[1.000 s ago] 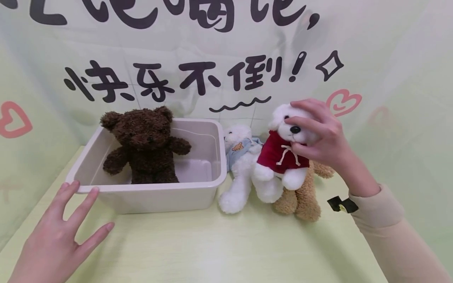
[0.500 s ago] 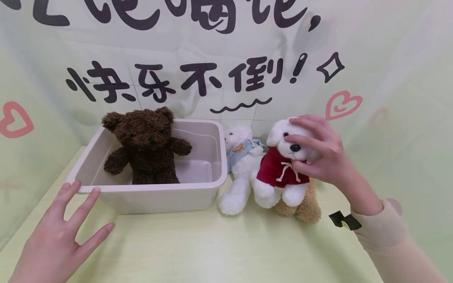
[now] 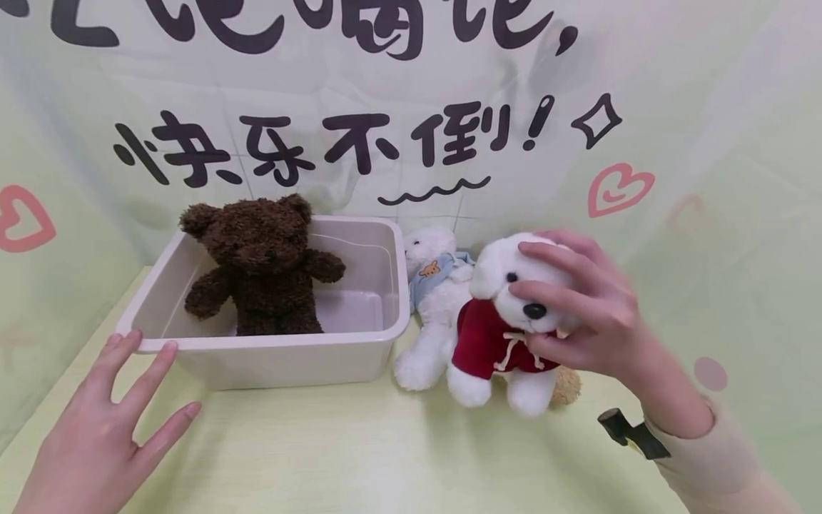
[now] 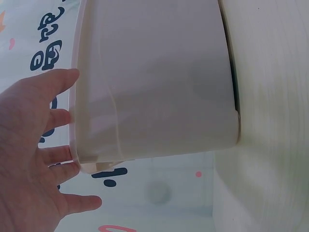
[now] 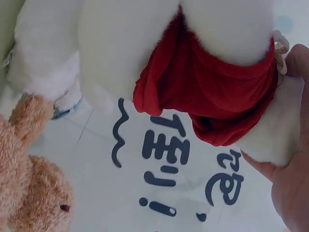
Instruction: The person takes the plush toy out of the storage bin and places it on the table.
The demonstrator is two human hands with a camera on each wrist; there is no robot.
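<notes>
My right hand (image 3: pixel 597 314) grips the head of a white plush dog (image 3: pixel 488 339) in a dark red top with a white drawstring. In the right wrist view the dog's red top (image 5: pixel 217 92) and white legs hang beside the thumb, above the table. Straight fingers of my left hand (image 3: pixel 96 435) touch the front left corner of a pale plastic bin (image 3: pixel 276 344); the left wrist view has them along the bin's rim (image 4: pixel 73 111). Inside the bin a dark brown teddy bear (image 3: pixel 257 246) sits upright, its feet hidden by the front wall.
Right of the bin leans a white plush toy (image 3: pixel 429 343) in a light blue top. Behind the dog is a tan plush toy (image 5: pixel 34 183), mostly hidden in the head view. A printed cloth backdrop (image 3: pixel 359 78) stands behind the pale wooden table (image 3: pixel 334 442).
The right hand has brought the plush dog lower and nearer to the camera, covering more of the tan toy. The left hand, the bin and the teddy bear stay put.
</notes>
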